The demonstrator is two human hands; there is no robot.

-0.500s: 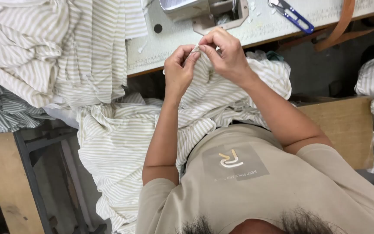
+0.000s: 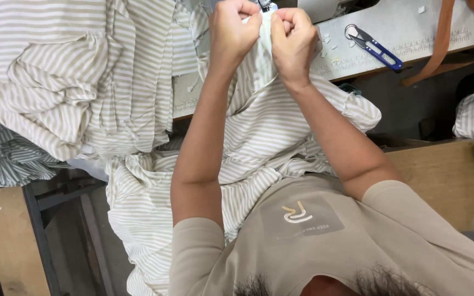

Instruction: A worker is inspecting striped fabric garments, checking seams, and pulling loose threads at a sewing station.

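Both hands have moved up and away from the body since the earlier frame, now reaching the far edge of the bench [image 2: 357,52] beside the sewing machine. Left hand [image 2: 232,30] is curled into a tight fist, pinching a fold of the striped fabric [image 2: 270,126]. Right hand [image 2: 294,38] is likewise closed on the same fold, knuckles just beside the left's. Between them the cloth is pulled taut; the rest of it trails down over the bench edge into the lap. Blue-handled thread snips [image 2: 371,45] lie on the bench, right of the hands. More striped cloth [image 2: 56,82] is heaped at the left.
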